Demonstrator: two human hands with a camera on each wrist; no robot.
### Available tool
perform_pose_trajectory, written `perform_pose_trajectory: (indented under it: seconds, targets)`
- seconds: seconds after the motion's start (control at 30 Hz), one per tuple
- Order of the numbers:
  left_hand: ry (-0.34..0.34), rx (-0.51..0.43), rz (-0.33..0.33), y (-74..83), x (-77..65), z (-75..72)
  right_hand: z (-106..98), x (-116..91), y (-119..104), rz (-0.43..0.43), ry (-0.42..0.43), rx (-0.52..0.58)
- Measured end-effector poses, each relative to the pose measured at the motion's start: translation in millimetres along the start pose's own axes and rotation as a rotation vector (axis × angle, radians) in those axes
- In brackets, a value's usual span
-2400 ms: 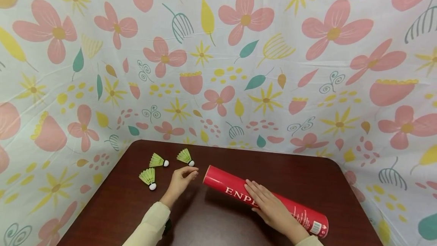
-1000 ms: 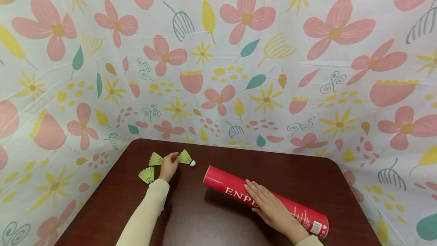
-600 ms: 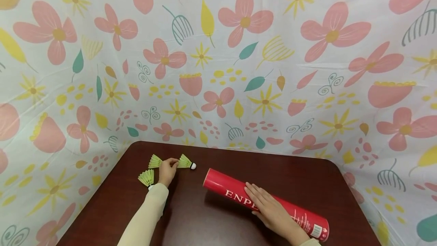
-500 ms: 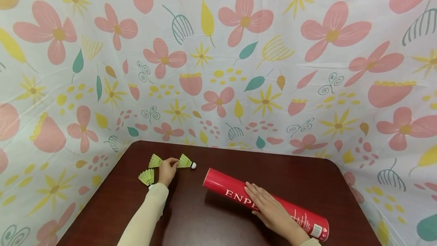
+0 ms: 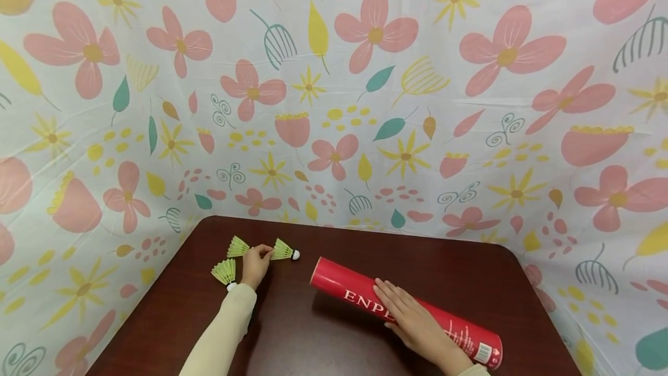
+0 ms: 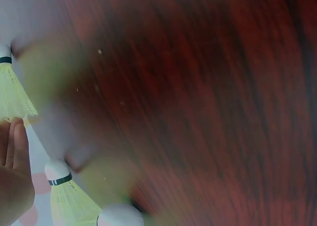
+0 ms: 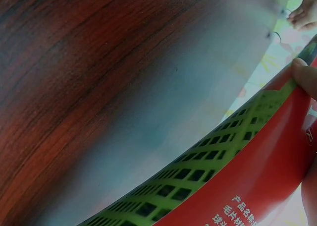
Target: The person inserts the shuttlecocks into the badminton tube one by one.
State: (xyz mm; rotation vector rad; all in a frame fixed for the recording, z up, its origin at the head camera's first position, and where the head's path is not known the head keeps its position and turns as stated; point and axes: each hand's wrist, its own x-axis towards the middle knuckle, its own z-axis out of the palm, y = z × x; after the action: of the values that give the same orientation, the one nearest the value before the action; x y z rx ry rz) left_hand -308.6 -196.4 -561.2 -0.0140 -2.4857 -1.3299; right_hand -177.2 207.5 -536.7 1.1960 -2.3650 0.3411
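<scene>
At the back left of the table, my left hand (image 5: 256,264) pinches the skirt edge of a yellow-green shuttlecock (image 5: 283,250) whose white cork points right. The left wrist view has these fingers at the rim of that shuttlecock's skirt (image 6: 15,94). Two more lie beside the hand: one shuttlecock (image 5: 238,246) partly hidden behind it, another shuttlecock (image 5: 224,271) nearer the forearm. My right hand (image 5: 414,321) lies over a red shuttlecock tube (image 5: 339,280) lettered "ENPE…", fingers on top and thumb on the near side. A green mesh pattern on the tube (image 7: 198,161) shows in the right wrist view.
The dark brown table (image 5: 308,335) has rounded far corners. A white cloth (image 5: 334,86) printed with flowers hangs behind it and at both sides. The tube slants across the right half, its left end facing the shuttlecocks.
My left hand has moved left and back from near the tube's end to the farthest-right shuttlecock, which has turned slightly so its cork points more to the right. My right hand and the tube stay put.
</scene>
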Motion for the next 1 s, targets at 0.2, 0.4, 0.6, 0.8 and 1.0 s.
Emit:
perform_pose_trajectory:
  seconds: [0.2,0.4,0.6,0.8,1.0]
  targets:
    - [-0.006,0.0,0.035,1.2,-2.1,-4.5,-0.3,-0.5,1.5,-0.001,-0.006,-0.005]
    - [-0.008,0.007,0.076,3.6,-4.7,-8.9,-0.1,-0.9,2.5,0.002,-0.007,-0.016]
    - [-0.021,-0.026,0.107,10.6,-9.3,-13.7,-0.4,-0.7,2.6,-0.003,-0.004,-0.01]
    - [-0.049,-0.077,0.132,23.7,-14.3,-19.2,-0.2,-0.1,4.2,0.001,-0.006,-0.009]
    - [-0.068,-0.116,0.16,34.2,-21.0,-23.9,-0.1,-0.2,3.4,0.004,-0.008,-0.008]
